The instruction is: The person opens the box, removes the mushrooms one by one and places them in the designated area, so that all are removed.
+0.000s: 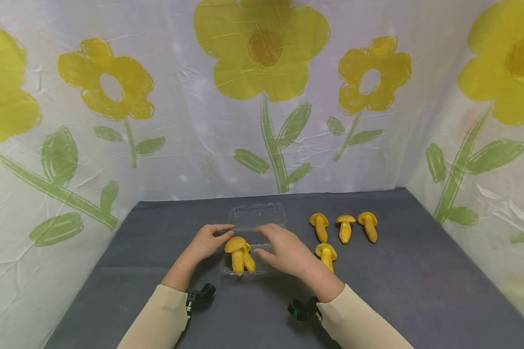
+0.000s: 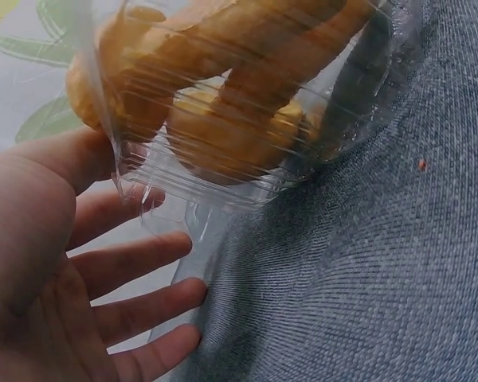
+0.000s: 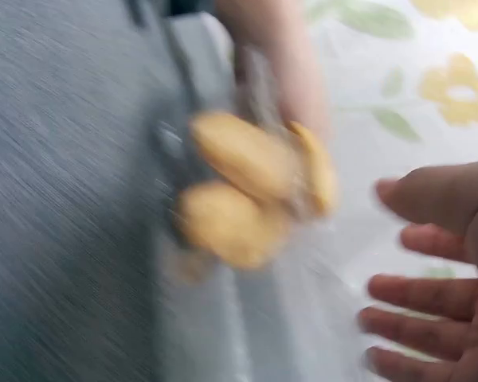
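Note:
A clear plastic clamshell box [image 1: 262,272] lies with its lid folded back on the dark cloth. Yellow mushrooms [image 1: 235,246] sit together in its left part, caps toward the back. My left hand [image 1: 206,242] is at the box's left rear side; in the left wrist view its thumb touches the plastic by a corner while the other fingers spread loosely. Over the right part of the box hovers my right hand [image 1: 288,249], thumb and fingers apart with nothing between them. The right wrist view is blurred, with the boxed mushrooms [image 3: 235,227] to the left of the right hand's fingers.
Right of the box stand three yellow mushrooms in a row, the middle one [image 1: 345,229] among them. Another mushroom [image 1: 326,256] lies nearer, partly behind the right forearm. A flower-printed white curtain [image 1: 179,160] closes off the back and sides of the dark tablecloth [image 1: 397,281].

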Demonstrator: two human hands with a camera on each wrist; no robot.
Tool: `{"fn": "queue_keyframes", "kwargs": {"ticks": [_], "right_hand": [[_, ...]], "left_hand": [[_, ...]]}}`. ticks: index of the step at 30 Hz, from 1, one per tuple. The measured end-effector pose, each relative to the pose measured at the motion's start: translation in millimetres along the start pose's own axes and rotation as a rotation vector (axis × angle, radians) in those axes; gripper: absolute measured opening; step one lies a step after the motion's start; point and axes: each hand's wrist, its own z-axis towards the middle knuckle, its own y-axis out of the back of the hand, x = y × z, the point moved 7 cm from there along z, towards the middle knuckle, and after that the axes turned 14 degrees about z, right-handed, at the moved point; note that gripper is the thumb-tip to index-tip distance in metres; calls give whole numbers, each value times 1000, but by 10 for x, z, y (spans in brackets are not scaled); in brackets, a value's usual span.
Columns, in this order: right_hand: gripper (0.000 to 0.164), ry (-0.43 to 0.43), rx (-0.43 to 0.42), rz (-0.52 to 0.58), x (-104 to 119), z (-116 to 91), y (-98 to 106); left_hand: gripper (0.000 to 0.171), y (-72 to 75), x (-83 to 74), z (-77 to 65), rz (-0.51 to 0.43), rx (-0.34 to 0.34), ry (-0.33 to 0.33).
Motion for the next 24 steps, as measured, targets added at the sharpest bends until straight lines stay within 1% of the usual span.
{"fn": "queue_keyframes", "kwargs": {"ticks": [3,7,9,11,14,16,18,20,24], "right_hand": [[54,38,52,47,43,25,-179],[59,22,137,94,42,59,-346],[59,26,153,93,44,89,-403],[57,60,131,76,64,131,-445],[44,95,46,43,98,175,-473],[34,97,-18,26,112,179,-474],[27,87,-65,18,119,170,-459],[24,86,-92,9,125,158,-440],[26,82,-123,19,132,134,-343]], "left_hand": [[37,-8,-15,1,-4,7,-7],[40,-11,-11,-1,-3,18,-7],[40,-7,-4,-1,0,21,-7],[40,7,2,-2,6,24,-8],[41,16,3,-7,13,25,-12],[41,12,-4,-11,10,26,-15],[41,2,-10,-11,9,26,-17],[41,-10,-15,-6,4,26,-17],[41,-23,-23,8,9,23,-16]]}}
